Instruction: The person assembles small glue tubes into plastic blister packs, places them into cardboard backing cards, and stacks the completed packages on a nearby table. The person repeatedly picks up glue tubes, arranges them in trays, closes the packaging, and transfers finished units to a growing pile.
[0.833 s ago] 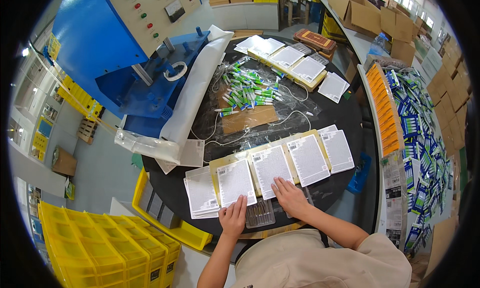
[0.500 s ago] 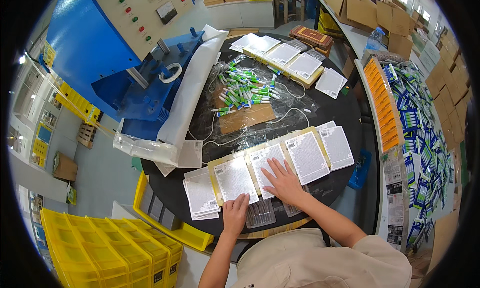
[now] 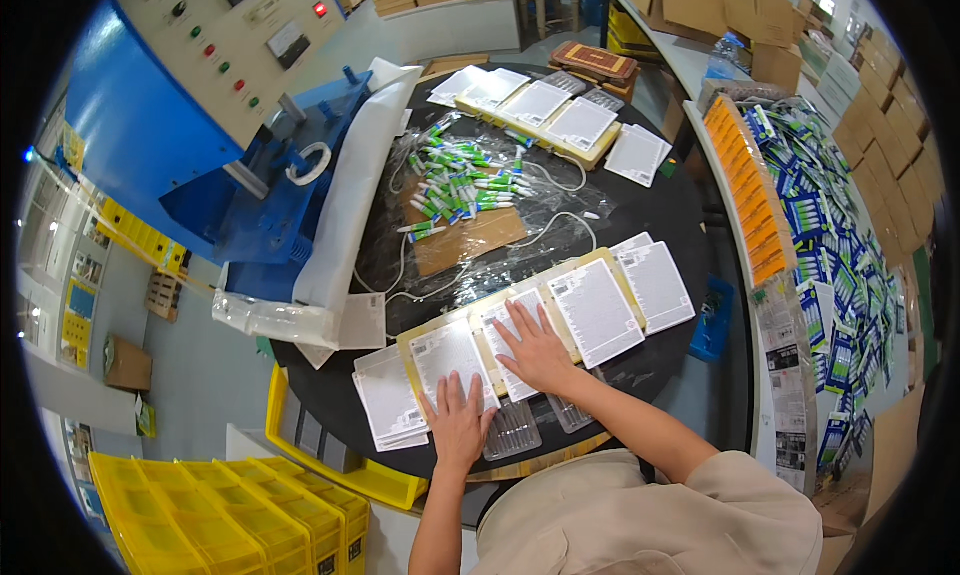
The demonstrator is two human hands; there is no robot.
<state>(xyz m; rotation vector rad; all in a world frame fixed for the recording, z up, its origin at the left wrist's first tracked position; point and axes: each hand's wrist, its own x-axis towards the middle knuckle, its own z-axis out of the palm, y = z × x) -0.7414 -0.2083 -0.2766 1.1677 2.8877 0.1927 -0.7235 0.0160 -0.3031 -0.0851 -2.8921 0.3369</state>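
A long yellow fixture [image 3: 409, 367] lies along the near side of the round black table, with three white printed cards in a row on it. My left hand [image 3: 458, 423] rests with fingers spread on the left card [image 3: 445, 357]. Flat across the middle card [image 3: 494, 341], my right hand [image 3: 537, 352] has its fingers stretched out. The right card [image 3: 597, 310] lies untouched. Clear ribbed plastic blisters [image 3: 513, 433] stick out below the fixture, near my wrists. Loose cards [image 3: 385, 395] are stacked to its left, and more cards [image 3: 660, 287] to its right.
Green-and-white tubes [image 3: 465, 180] are heaped on plastic film and cardboard mid-table. A second yellow fixture [image 3: 598, 155] with cards stands beyond. The blue press [image 3: 160, 105] rises at left. Yellow crates [image 3: 220, 505] stand lower left; a side table holds many blue-green packs [image 3: 830, 265].
My left hand has moved up onto the left card, its curled fingers now spread out. My right hand stays flat on the middle card. The whole view has shifted slightly.
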